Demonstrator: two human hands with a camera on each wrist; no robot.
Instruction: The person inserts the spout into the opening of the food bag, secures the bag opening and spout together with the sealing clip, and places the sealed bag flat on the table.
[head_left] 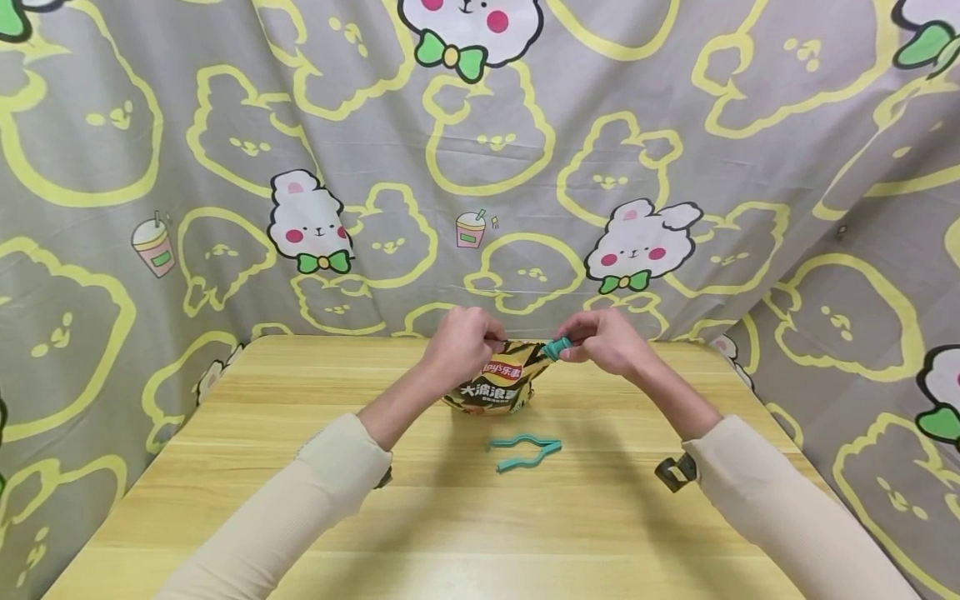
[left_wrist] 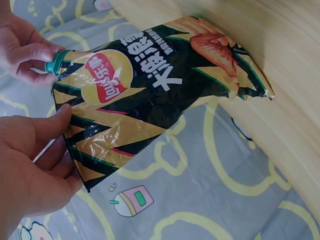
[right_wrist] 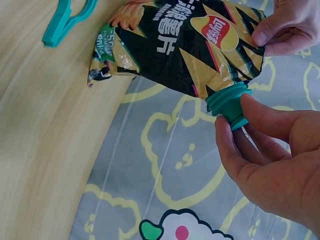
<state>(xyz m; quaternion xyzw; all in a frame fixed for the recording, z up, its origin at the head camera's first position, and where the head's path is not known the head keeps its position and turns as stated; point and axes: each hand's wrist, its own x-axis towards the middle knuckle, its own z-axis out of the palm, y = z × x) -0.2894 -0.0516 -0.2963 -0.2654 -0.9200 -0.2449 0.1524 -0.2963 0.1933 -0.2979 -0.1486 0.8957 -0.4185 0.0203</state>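
A black and gold Lay's chip bag (head_left: 491,390) stands upright on the table. My left hand (head_left: 463,343) pinches its top edge between thumb and fingers, near the left corner; in the left wrist view the thumb (left_wrist: 56,121) lies on the printed front. My right hand (head_left: 602,340) pinches a teal ribbed spout-like piece (right_wrist: 229,104) at the bag's other top corner. The bag's corner meets the wide end of that piece; whether it goes inside cannot be seen. A teal hinged bag clip (head_left: 551,448) lies spread on the table in front of the bag.
The wooden table (head_left: 315,533) carries the bag and the clip. A grey curtain (head_left: 495,208) with yellow cartoon outlines hangs behind the table and along both sides. A dark wrist-worn device (head_left: 677,473) sits by the right sleeve.
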